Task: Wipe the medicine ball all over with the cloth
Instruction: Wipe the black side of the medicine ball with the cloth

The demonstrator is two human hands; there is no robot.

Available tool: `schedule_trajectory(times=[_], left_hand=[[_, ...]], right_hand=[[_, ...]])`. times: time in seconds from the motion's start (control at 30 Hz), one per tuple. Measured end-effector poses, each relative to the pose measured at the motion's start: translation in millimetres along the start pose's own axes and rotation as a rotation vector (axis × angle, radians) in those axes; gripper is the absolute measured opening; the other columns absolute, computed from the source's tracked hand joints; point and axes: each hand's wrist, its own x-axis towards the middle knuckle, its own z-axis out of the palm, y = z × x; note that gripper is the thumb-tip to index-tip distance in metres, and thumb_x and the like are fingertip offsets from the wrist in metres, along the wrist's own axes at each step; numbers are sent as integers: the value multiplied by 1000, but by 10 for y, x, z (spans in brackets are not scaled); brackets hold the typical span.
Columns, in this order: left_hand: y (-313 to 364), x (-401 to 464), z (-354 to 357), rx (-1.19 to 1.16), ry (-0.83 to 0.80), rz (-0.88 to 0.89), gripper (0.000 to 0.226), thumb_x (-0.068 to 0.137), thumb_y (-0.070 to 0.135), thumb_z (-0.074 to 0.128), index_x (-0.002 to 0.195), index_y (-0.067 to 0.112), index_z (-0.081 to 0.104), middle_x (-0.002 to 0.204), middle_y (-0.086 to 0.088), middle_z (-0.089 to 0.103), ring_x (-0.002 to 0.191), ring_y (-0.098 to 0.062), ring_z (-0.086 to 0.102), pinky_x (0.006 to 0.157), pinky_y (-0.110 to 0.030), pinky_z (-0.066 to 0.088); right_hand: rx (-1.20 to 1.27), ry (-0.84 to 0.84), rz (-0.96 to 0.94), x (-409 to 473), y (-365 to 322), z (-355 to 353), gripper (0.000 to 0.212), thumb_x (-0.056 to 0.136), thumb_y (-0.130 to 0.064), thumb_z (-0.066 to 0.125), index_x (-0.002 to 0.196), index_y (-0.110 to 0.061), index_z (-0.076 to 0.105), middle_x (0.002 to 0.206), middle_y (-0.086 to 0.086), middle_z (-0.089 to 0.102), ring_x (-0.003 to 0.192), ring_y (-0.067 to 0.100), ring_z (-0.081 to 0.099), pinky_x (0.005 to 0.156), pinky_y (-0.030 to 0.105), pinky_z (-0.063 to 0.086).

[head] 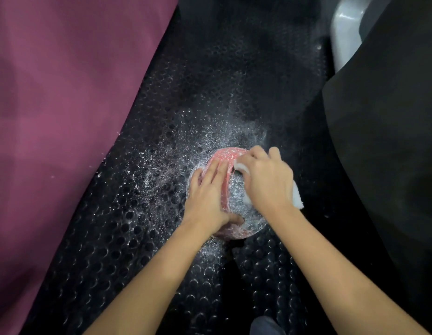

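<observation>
Two hands on medicine ball (230,201), left hand (210,192) flat, right hand (266,180) clutching cloth (297,198).

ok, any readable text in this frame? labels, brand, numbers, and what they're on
None readable.
Red and grey textured medicine ball: only a fine repeating surface pattern and white specks show; no legible brand or weight marking, and much of it is covered by the left hand and right hand.
White cloth: blank.
Black dimpled rubber floor mat: no print.
Maroon fabric: plain.

No readable text, labels or numbers anywhere — none legible.
</observation>
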Motion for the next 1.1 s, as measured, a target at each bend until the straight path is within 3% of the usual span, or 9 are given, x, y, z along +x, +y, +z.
schedule_trajectory(times=[0.1, 0.23, 0.33, 0.47, 0.57, 0.63, 0.77, 0.93, 1.1], left_hand=[[-28, 2, -21, -31, 3, -10, 132, 60, 51, 84, 154, 27, -6, 160, 19, -9, 147, -20, -7, 119, -50, 20], [-36, -19, -14, -39, 7, -15, 132, 60, 52, 82, 154, 28, -7, 160, 19, -11, 147, -20, -9, 119, -51, 16], [-91, -29, -20, -67, 23, -18, 133, 60, 51, 83, 154, 29, -8, 160, 19, -10, 147, -18, -8, 119, -51, 18], [-116, -77, -5, -43, 16, -6, 135, 59, 55, 82, 153, 30, -12, 159, 19, -14, 147, -19, -9, 120, -50, 14], [-147, -46, -9, -75, 27, -20, 135, 58, 53, 83, 154, 28, -8, 160, 19, -11, 148, -20, -6, 120, -50, 16], [-167, -63, -12, -87, 40, -13, 135, 58, 54, 83, 154, 28, -8, 160, 19, -9, 148, -20, -5, 120, -49, 14], [-192, -69, -28, -86, 25, -21, 135, 57, 55, 82, 154, 30, -10, 160, 18, -11, 148, -19, -7, 120, -50, 12], [-185, -15, -86, -29, 41, -59, 130, 61, 55, 78, 155, 22, -5, 162, 8, -5, 150, -22, -3, 122, -44, 4], [-214, -68, -137, -52, 51, -75, 126, 65, 47, 82, 155, 29, -5, 163, 2, -5, 149, -27, 0, 121, -44, 7]], right_hand=[[-3, 69, -136, -99, -41, 67, 23, 61, -4, 76, 76, -20, 72, 79, -1, 62, 72, 25, 54, 48, 28, 35], [8, 68, -22, 20, -20, 33, 22, 63, -5, 77, 77, -21, 73, 80, -2, 63, 73, 25, 53, 49, 26, 29], [-16, 65, -95, -100, -88, 70, 26, 58, -4, 79, 75, -22, 72, 78, -3, 62, 71, 24, 53, 49, 25, 28], [79, -24, 104, -29, 56, 25, 24, 79, -13, 70, 97, -28, 69, 100, -4, 60, 88, 23, 48, 57, 28, 28], [50, 32, 5, -120, -124, 53, 22, 70, -8, 75, 83, -26, 72, 85, -4, 62, 76, 23, 52, 51, 25, 27], [35, 67, -53, -142, -95, 92, 26, 66, -8, 78, 83, -27, 72, 85, -4, 63, 75, 23, 52, 49, 24, 27], [121, -4, 152, -28, 121, 116, 22, 95, -24, 52, 108, -33, 67, 110, -8, 58, 95, 21, 45, 59, 29, 29], [118, 112, 54, -60, -103, 156, 17, 75, -15, 77, 82, -30, 72, 85, -5, 62, 71, 21, 51, 46, 22, 25], [124, 118, -38, -167, -268, 143, 23, 63, -7, 80, 76, -23, 71, 80, -3, 61, 68, 22, 51, 49, 24, 29]])
